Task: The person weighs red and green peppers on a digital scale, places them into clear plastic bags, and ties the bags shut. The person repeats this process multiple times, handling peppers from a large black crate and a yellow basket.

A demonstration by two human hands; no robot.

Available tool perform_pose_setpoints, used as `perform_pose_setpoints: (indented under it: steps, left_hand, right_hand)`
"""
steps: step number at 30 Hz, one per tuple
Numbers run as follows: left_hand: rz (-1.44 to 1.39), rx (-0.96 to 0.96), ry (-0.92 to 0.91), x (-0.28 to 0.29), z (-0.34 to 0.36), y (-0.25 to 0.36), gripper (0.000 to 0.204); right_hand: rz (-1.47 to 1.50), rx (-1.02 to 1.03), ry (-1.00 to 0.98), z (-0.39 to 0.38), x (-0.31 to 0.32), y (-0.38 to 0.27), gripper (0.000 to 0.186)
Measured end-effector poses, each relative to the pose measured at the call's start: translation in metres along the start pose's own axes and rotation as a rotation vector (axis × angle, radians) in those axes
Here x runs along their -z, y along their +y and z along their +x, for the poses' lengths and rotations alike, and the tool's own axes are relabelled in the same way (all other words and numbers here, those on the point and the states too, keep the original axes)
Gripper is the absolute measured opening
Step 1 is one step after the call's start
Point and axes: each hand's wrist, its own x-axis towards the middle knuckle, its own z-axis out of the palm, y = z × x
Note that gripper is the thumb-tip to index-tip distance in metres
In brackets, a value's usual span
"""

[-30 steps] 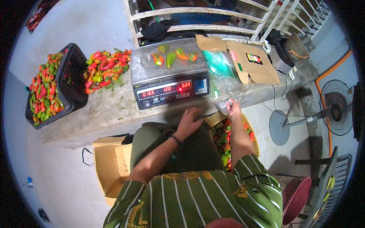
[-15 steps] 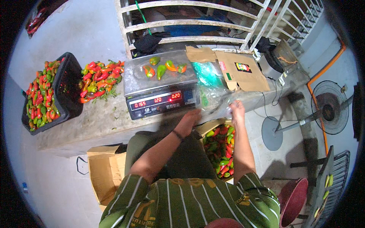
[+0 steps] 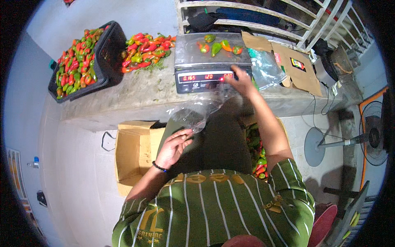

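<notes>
A clear plastic bag (image 3: 191, 113) stretches diagonally below the scale. My left hand (image 3: 175, 146) pinches its lower end. My right hand (image 3: 240, 84), raised at the right front of the digital scale (image 3: 193, 80), appears closed on the bag's upper end, partly hiding the red display. Several green and orange-red peppers lie on the metal pan, including a long green one (image 3: 216, 49) in the middle.
A black crate of peppers (image 3: 78, 61) and a loose pepper heap (image 3: 146, 53) are left. Right are plastic sheeting (image 3: 267, 76), flattened cardboard (image 3: 300, 78) and a standing fan (image 3: 372, 131). An open carton (image 3: 133, 150) and a pepper-filled box (image 3: 259, 156) stand below the ledge (image 3: 103, 107).
The bag has come out from the ledge's right side to the middle. My left hand has moved down and left onto it; my right hand has risen to the scale's front.
</notes>
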Motion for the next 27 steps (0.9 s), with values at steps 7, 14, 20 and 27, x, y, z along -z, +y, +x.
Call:
perform_pose_setpoints:
  steps: [7,14,20,27]
  left_hand:
    - [-0.058,0.024,0.19,0.045,-0.077,0.024,0.015]
    - [0.313,0.075,0.306,0.045,-0.112,0.026,0.015]
    - [0.717,-0.008,0.163,0.026,-0.118,0.03,0.017]
    - [0.698,-0.377,0.257,-0.014,-0.125,0.069,0.015]
  right_hand:
    - [-0.269,-0.094,-0.562,-0.098,-0.048,-0.037,0.075]
    - [-0.207,0.71,-0.247,-0.104,-0.067,-0.14,0.077]
    - [0.071,1.251,-0.422,-0.127,-0.117,-0.206,0.039]
    - [-0.052,1.075,-0.538,-0.126,-0.073,-0.176,0.018]
